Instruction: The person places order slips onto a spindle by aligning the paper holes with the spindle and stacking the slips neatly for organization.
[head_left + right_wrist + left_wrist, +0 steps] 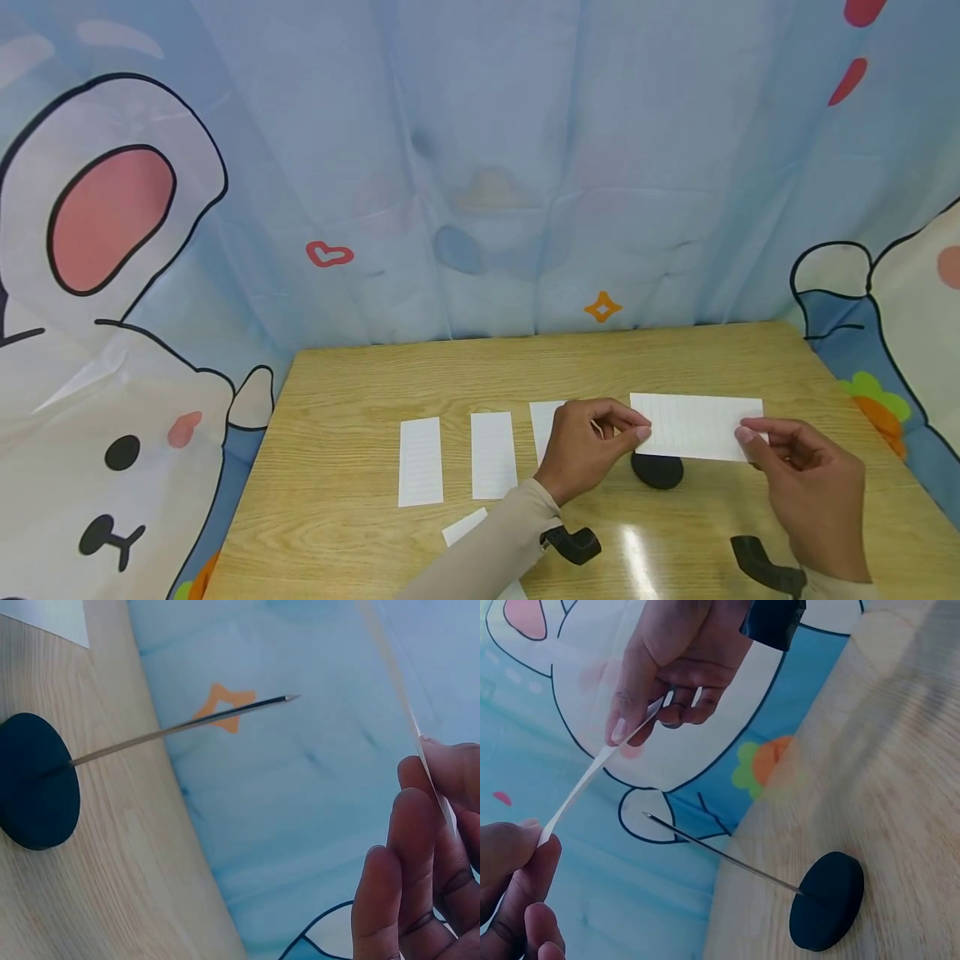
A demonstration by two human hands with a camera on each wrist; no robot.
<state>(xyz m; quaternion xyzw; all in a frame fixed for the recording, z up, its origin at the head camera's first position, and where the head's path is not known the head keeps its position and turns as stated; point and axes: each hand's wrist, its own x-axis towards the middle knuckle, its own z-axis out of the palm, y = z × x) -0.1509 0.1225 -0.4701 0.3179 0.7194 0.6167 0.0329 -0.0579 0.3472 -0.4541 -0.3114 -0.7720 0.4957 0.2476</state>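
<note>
A lined white paper slip [697, 427] is stretched between both hands above the table. My left hand [592, 442] pinches its left end between thumb and fingers, and my right hand [813, 483] pinches the right end. Below and apart from the slip stands a spike paper holder with a round black base [657, 472]. In the left wrist view its thin metal spike [720, 853] rises bare to a sharp tip. The right wrist view shows the spike [187, 729] beside the right fingers [416, 847], not touching them; the slip is seen there nearly edge-on.
Lined paper slips lie on the wooden table [337, 467]: a left slip [421, 462], a middle slip [493, 456] and one slip [544, 421] partly behind the left hand. More paper [465, 527] lies under the left forearm. A printed blue curtain [480, 167] hangs behind.
</note>
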